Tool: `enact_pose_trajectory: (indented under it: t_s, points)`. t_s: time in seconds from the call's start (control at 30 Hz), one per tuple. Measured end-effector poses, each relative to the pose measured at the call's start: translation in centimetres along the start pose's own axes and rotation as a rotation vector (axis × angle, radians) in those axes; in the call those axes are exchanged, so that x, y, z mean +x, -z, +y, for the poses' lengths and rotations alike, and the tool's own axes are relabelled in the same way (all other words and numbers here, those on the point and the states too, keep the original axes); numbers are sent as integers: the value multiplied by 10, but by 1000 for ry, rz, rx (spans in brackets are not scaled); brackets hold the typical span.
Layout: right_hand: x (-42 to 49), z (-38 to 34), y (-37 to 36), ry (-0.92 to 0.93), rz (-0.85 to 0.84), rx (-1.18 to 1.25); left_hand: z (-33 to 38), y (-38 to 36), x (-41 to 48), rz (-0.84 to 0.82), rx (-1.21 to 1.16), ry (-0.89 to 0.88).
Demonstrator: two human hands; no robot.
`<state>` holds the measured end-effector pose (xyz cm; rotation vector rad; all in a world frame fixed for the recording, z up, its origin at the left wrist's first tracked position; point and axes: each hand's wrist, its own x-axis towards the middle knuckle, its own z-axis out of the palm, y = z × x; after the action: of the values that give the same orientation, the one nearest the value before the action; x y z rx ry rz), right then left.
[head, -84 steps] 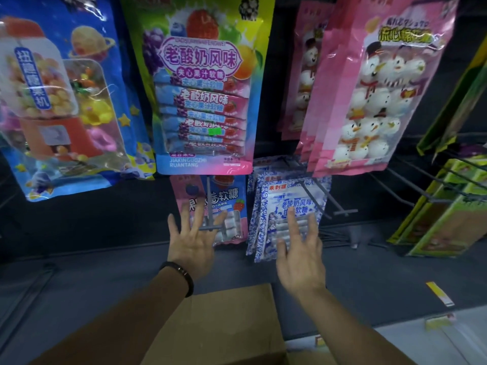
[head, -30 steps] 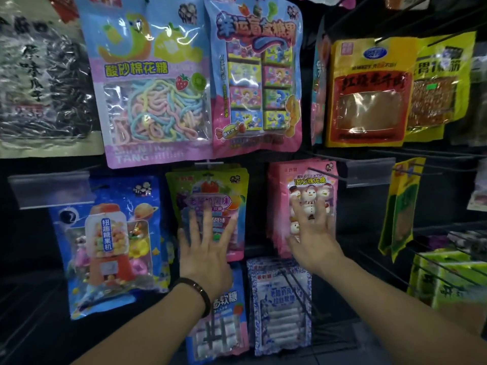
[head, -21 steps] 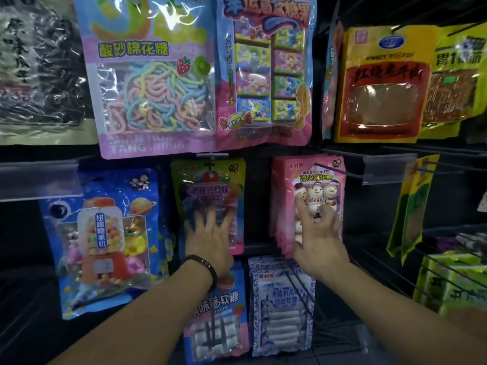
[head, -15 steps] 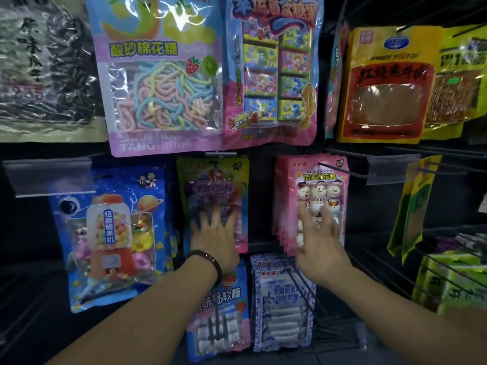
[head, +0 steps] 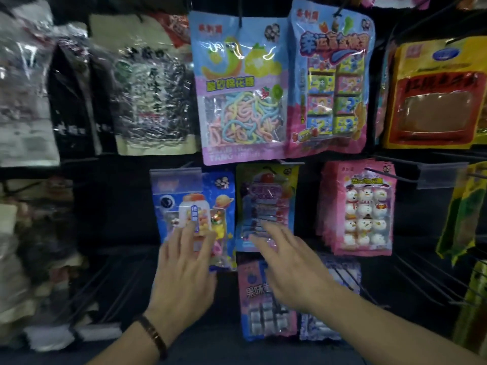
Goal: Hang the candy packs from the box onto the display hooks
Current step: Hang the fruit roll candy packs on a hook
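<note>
Candy packs (head: 243,88) hang all over the wall in front of me, and none is in my grips. My left grip (head: 184,275) is at 7 o'clock, flat, with straight fingers (head: 181,237) touching the blue gumball pack (head: 168,204). My right grip (head: 292,272) is at 5 o'clock, fingers spread wide, tips reaching the bottom of the green pack with the candy sticks (head: 266,204), just under the middle. It is blurry, so I cannot tell if those tips touch or are just near. Neither grip pinches anything. A pink snowman pack (head: 358,206) hangs at 3 o'clock, well apart from both grips. I cannot see the box at all.

I think I am at the tidy-up part of one step: patting hung packs so they sit flat and straight. For the next move I would need a new pack, so I must find the box first. Then I would pinch a pack near its top, find the little hole, and slide it along a hook. Bare hooks (head: 421,280) stick out at 4 o'clock; those look like good spots.
</note>
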<state>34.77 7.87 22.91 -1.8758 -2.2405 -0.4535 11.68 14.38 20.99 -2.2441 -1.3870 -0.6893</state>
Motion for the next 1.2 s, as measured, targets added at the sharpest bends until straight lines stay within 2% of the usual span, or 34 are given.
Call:
enact_pose_trajectory:
  t_s: [0.1, 0.23, 0.43, 0.6, 0.77, 0.93, 1.07, 1.13, 1.2]
  points:
    - [22, -32, 0, 46, -30, -71, -49, -9, -10, -74, 20, -45]
    - [49, -46, -7, 42, -53, -219, -88, -26, 1, -227, 10, -232]
    - [83, -51, -18, -49, -113, -210, -89, -29, 34, -251, -15, -223]
    - [102, -46, -26, -105, -143, -155, -76, -25, 58, -347, -86, -174]
    - [98, -50, -5, -74, -196, -129, -84, -15, 56, -319, -153, -164]
    - [72, -57, 43, -12, -212, -139, -85, 21, 39, -389, -167, -182]
    - [36, -66, 95, 67, -115, -77, -59, 82, 25, -471, -292, -237]
    - [19, -69, 123, 151, 35, -44, -39, 116, 23, -494, -293, -316]
    - [7, -70, 150, 215, 252, 14, -24, 149, 27, -448, -254, -380]
